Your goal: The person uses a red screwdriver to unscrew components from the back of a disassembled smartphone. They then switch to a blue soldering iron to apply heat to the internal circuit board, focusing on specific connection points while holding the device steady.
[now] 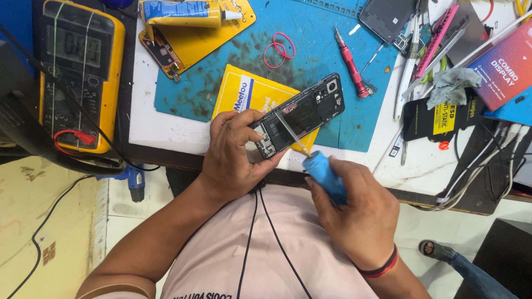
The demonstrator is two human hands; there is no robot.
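My left hand (235,152) grips the opened phone (296,116) above the table (166,130) edge; my right hand (360,213) clamps the blue screwdriver (324,177), tip seemingly on a screw. Keep it upright, press lightly.

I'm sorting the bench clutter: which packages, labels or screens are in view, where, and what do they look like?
Multimeter: top left, yellow case, grey screen.
Glue tube: top centre, yellow with blue label.
Yellow packet: under the opened phone, white-blue label.
Black pouch: right, yellow label.
Red-blue box: far right.
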